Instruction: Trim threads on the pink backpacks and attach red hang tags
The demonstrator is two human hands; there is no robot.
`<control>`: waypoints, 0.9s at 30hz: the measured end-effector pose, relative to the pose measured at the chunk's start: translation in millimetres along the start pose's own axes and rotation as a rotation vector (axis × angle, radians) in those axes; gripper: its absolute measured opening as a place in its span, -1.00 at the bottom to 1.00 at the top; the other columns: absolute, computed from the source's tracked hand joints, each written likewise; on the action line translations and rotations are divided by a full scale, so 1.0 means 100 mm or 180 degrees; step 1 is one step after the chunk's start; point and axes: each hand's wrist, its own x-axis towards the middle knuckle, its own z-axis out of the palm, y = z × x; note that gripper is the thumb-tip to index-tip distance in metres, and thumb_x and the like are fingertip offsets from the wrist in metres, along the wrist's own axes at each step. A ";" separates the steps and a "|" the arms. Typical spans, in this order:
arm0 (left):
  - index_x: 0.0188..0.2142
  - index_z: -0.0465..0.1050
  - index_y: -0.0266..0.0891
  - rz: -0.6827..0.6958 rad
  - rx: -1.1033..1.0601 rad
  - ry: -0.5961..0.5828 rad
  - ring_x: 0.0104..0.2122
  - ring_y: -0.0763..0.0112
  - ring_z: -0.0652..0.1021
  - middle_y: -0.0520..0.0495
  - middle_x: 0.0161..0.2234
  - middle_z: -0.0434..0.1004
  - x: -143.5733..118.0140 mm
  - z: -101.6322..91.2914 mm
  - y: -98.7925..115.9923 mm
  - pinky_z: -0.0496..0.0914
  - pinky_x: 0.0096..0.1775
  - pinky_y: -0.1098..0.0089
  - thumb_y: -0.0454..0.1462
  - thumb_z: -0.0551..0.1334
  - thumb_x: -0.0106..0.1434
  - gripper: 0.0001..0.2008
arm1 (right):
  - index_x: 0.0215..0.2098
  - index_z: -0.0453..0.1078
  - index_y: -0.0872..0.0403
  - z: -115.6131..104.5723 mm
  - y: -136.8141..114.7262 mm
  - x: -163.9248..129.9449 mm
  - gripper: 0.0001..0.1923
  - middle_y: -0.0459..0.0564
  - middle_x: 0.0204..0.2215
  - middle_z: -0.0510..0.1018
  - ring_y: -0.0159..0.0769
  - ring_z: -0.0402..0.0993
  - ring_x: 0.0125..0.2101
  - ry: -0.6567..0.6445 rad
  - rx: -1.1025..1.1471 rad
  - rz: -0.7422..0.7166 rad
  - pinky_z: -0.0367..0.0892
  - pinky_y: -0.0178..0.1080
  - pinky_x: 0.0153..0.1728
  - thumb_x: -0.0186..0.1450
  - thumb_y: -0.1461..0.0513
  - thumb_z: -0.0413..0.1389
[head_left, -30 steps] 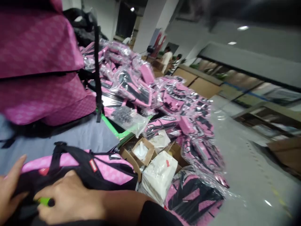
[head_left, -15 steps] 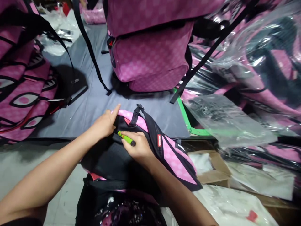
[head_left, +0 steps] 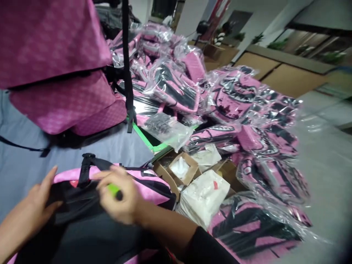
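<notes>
A pink and black backpack (head_left: 148, 187) lies in front of me, its black panel facing up and its pink checked edge at the far side. My left hand (head_left: 35, 205) grips its left edge, forefinger along the pink rim and thumb on the black fabric. Over the top edge, my right hand (head_left: 121, 198) is wrapped round a bright green pen-shaped tool (head_left: 112, 189) with a black end; its tip is hidden. This hand is blurred, close to the black strap and buckle (head_left: 87, 165).
A larger pink backpack (head_left: 68, 99) with hanging black straps stands on the grey tabletop (head_left: 118, 146). To the right lie several plastic-wrapped pink bags (head_left: 176, 88), an open cardboard box (head_left: 189, 172) and a stack of white plastic bags (head_left: 206, 194). A green-edged piece (head_left: 144, 137) borders the table corner.
My view has swung right, bringing the wrapped bags into sight. My right hand with the green tool has moved from beside my left hand rightward along the backpack's edge.
</notes>
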 end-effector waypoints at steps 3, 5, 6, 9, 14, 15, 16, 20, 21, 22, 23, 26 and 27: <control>0.38 -0.50 0.14 0.0067 -0.0046 0.0202 -0.10 -0.09 0.55 -0.05 -0.19 0.57 0.01 0.11 -0.12 0.44 -0.08 0.04 0.06 0.00 0.23 -0.15 | -0.11 0.41 -0.02 -1.01 0.42 -0.07 -0.75 -0.01 -0.16 0.60 -0.27 0.54 -0.16 0.1797 -0.0478 0.0532 0.39 -0.20 -0.03 0.30 0.19 -0.03; 0.39 -0.48 0.07 0.0073 -0.0006 0.0206 -0.12 -0.08 0.55 -0.07 -0.24 0.54 0.03 0.11 -0.11 0.44 -0.07 0.03 0.02 0.02 0.21 -0.12 | -0.08 0.41 0.07 -1.66 0.87 -0.10 -0.67 0.08 -0.17 0.57 -0.18 0.51 -0.15 0.2753 -0.0977 0.1343 0.39 -0.15 -0.06 0.25 0.14 -0.01; 0.40 -0.45 0.00 0.0008 0.0036 0.0150 -0.15 -0.06 0.55 -0.10 -0.25 0.51 0.05 0.08 -0.08 0.44 -0.06 0.05 0.00 0.02 0.21 -0.12 | -0.14 0.42 0.10 -1.91 1.10 -0.09 -0.67 0.09 -0.22 0.58 -0.16 0.50 -0.17 0.2864 -0.1137 0.1854 0.39 -0.13 -0.07 0.19 0.12 0.03; 0.41 -0.38 -0.21 -0.0216 0.0152 -0.0160 -0.19 0.01 0.57 -0.20 -0.20 0.45 0.05 -0.06 0.11 0.45 -0.08 0.11 -0.05 0.02 0.23 -0.12 | -0.40 0.42 0.12 -2.29 1.66 0.06 -0.77 0.04 -0.46 0.56 -0.14 0.49 -0.33 0.2632 -0.1057 0.2218 0.40 -0.16 -0.24 0.06 0.11 0.14; 0.42 -0.39 -0.22 -0.0429 0.0202 -0.0112 -0.19 0.02 0.57 -0.26 -0.11 0.37 -0.20 -0.21 0.40 0.44 -0.12 0.14 -0.11 -0.02 0.27 -0.18 | -0.62 0.28 0.06 -2.18 1.58 0.71 -0.84 -0.04 -0.64 0.48 -0.28 0.40 -0.54 0.2170 -0.0819 0.1906 0.28 -0.28 -0.47 0.07 0.19 0.11; 0.42 -0.37 -0.22 -0.0480 0.0206 -0.0088 -0.20 0.03 0.57 -0.26 -0.12 0.36 -0.28 -0.20 0.41 0.44 -0.13 0.14 -0.12 -0.03 0.27 -0.19 | -0.61 0.30 0.06 -2.17 1.43 0.86 -0.85 -0.04 -0.62 0.51 -0.29 0.41 -0.53 0.2106 -0.0816 0.1768 0.28 -0.28 -0.45 0.09 0.20 0.09; 0.43 -0.36 -0.22 -0.0534 0.0209 -0.0058 -0.21 0.03 0.57 -0.26 -0.12 0.36 -0.36 -0.19 0.40 0.44 -0.14 0.15 -0.12 -0.03 0.27 -0.19 | -0.59 0.33 0.07 -2.18 1.27 1.00 -0.86 -0.03 -0.58 0.54 -0.29 0.41 -0.51 0.2041 -0.0834 0.1574 0.28 -0.28 -0.43 0.11 0.21 0.08; 0.43 -0.34 -0.25 -0.0753 0.0100 0.0075 -0.20 0.01 0.58 -0.26 -0.14 0.36 -0.73 -0.11 0.26 0.43 -0.13 0.15 -0.09 -0.03 0.27 -0.18 | -0.53 0.43 0.08 -2.18 0.66 1.52 -0.89 -0.04 -0.52 0.57 -0.31 0.42 -0.48 0.1743 -0.0964 0.0515 0.31 -0.28 -0.38 0.11 0.26 0.08; 0.42 -0.35 -0.24 -0.0801 0.0057 0.0098 -0.19 0.00 0.57 -0.26 -0.14 0.35 -0.82 -0.09 0.23 0.43 -0.13 0.15 -0.09 -0.03 0.27 -0.18 | -0.54 0.44 0.09 -2.14 0.56 1.63 -0.90 -0.04 -0.54 0.56 -0.31 0.41 -0.51 0.1638 -0.0931 0.0397 0.31 -0.27 -0.40 0.10 0.28 0.09; 0.42 -0.35 -0.24 -0.0861 0.0027 0.0117 -0.18 0.00 0.57 -0.25 -0.14 0.35 -0.90 -0.08 0.20 0.43 -0.13 0.14 -0.09 -0.04 0.26 -0.18 | -0.55 0.43 0.10 -2.07 0.46 1.73 -0.91 -0.04 -0.55 0.55 -0.31 0.39 -0.53 0.1534 -0.0855 0.0380 0.30 -0.27 -0.43 0.09 0.30 0.10; 0.42 -0.36 -0.23 -0.0917 0.0002 0.0133 -0.17 -0.01 0.57 -0.25 -0.14 0.34 -0.98 -0.08 0.18 0.43 -0.12 0.14 -0.08 -0.04 0.26 -0.18 | -0.56 0.42 0.10 -1.99 0.37 1.81 -0.92 -0.05 -0.56 0.54 -0.32 0.39 -0.54 0.1455 -0.0743 0.0436 0.30 -0.28 -0.45 0.08 0.31 0.10; 0.42 -0.37 -0.26 -0.1069 -0.0042 0.0125 -0.14 -0.03 0.56 -0.27 -0.11 0.32 -1.17 -0.10 0.15 0.42 -0.09 0.13 -0.08 -0.05 0.27 -0.18 | -0.52 0.39 0.10 -1.69 0.09 1.92 -0.92 -0.08 -0.56 0.49 -0.33 0.40 -0.52 0.1633 -0.0571 0.0158 0.33 -0.28 -0.43 0.13 0.31 0.10; 0.42 -0.37 -0.28 -0.1099 -0.0062 0.0105 -0.12 -0.03 0.55 -0.29 -0.10 0.32 -1.22 -0.11 0.15 0.41 -0.08 0.13 -0.09 -0.04 0.26 -0.18 | -0.50 0.39 0.10 -1.59 -0.02 1.88 -0.91 -0.09 -0.54 0.48 -0.34 0.41 -0.49 0.1791 -0.0627 -0.0135 0.36 -0.27 -0.39 0.16 0.29 0.09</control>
